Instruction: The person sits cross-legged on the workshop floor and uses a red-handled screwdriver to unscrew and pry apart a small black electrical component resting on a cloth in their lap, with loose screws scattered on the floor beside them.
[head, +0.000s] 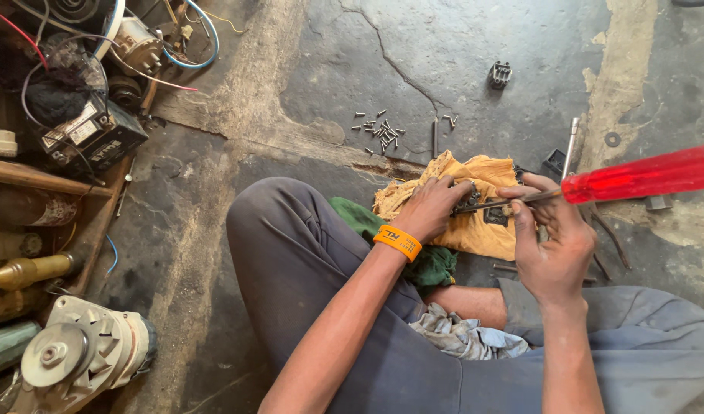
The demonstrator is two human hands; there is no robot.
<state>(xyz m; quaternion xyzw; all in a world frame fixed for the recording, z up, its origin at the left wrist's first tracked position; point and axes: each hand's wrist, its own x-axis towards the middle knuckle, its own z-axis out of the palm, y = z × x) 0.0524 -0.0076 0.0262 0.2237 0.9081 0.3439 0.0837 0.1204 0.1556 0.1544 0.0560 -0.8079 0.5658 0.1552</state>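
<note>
Small metal part (475,202): rigid, light; left hand (429,211) pinches it on yellow cloth (475,234). Right hand (551,245) grips red-handled screwdriver (643,175), likely slippery.

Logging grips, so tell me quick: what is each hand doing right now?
Left hand: closed on a small dark metal part over the yellow cloth.
Right hand: gripping the metal shaft of the red-handled screwdriver.

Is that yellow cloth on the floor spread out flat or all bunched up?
Bunched up. The yellow cloth lies in rumpled folds under the left hand, with its edges curled over, not smoothed flat.
</note>
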